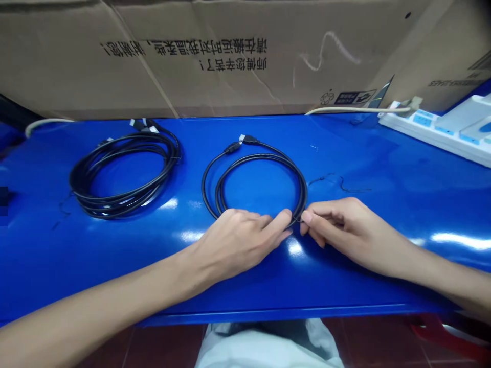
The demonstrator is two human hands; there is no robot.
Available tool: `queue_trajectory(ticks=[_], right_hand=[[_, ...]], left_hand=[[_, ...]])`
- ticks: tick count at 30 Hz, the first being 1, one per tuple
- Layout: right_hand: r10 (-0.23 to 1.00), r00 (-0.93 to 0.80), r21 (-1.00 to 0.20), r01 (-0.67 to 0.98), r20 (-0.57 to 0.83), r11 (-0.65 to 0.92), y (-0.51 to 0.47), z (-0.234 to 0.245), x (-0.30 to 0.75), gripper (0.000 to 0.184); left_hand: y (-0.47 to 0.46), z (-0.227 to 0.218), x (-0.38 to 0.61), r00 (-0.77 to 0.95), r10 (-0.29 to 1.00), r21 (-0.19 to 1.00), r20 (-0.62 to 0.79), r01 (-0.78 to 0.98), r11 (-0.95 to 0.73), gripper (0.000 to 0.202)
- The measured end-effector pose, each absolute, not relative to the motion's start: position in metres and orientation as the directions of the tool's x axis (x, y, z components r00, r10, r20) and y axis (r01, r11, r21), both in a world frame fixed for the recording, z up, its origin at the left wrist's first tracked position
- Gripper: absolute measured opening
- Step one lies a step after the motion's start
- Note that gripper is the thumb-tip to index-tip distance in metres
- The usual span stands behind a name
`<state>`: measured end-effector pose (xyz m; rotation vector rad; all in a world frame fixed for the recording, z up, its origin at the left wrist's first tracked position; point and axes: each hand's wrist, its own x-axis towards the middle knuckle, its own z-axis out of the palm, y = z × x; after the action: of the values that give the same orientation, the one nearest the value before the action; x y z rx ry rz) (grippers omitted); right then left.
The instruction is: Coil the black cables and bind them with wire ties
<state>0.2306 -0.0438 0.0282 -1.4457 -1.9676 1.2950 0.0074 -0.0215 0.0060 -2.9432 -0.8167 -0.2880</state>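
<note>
A black cable (264,156) lies coiled in a loop on the blue table, its two plugs (241,143) close together at the far side. My left hand (245,235) is closed on the near right part of this coil and covers that stretch. Just right of it, my right hand (330,222) pinches a thin dark twist tie (298,220) at the edge of the coil. How far the tie goes round the cable is hidden by my fingers. Another thin black tie (341,185) lies loose beyond my right hand.
To the left lies a thicker bundle of coiled black cables (126,197) with plugs at its far side. A cardboard box (215,92) stands along the table's back. A white power strip (441,130) and its pale cord (356,109) are at the back right.
</note>
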Motion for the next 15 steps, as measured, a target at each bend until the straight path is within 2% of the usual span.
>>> queue_trajectory(ticks=[2,7,10,13,15], right_hand=[[0.887,-0.411,-0.843,0.536,-0.21,0.049,-0.0446,0.0286,0.2294,0.032],[0.829,-0.399,-0.899,0.357,-0.392,-0.254,-0.0446,0.0306,0.225,0.017],[0.795,-0.416,-0.893,0.285,-0.442,-0.347,-0.0451,0.0301,0.2237,0.014],[0.818,-0.411,-0.911,0.269,-0.402,-0.313,-0.0466,0.0272,0.2238,0.014],[0.852,-0.412,-0.928,0.312,-0.324,-0.202,-0.0481,0.0239,0.2244,0.015]], left_hand=[[-0.022,0.0051,0.0072,0.843,0.487,-0.041,0.228,0.508,-0.861,0.028],[-0.0221,0.0044,0.007,0.841,0.478,-0.052,0.252,0.505,-0.862,0.026],[-0.021,0.0039,0.0077,0.839,0.482,-0.031,0.25,0.505,-0.863,0.025],[-0.0199,0.003,0.0077,0.829,0.502,-0.006,0.246,0.519,-0.855,0.024],[-0.0194,0.0024,0.0069,0.825,0.513,0.011,0.238,0.526,-0.85,0.025]])
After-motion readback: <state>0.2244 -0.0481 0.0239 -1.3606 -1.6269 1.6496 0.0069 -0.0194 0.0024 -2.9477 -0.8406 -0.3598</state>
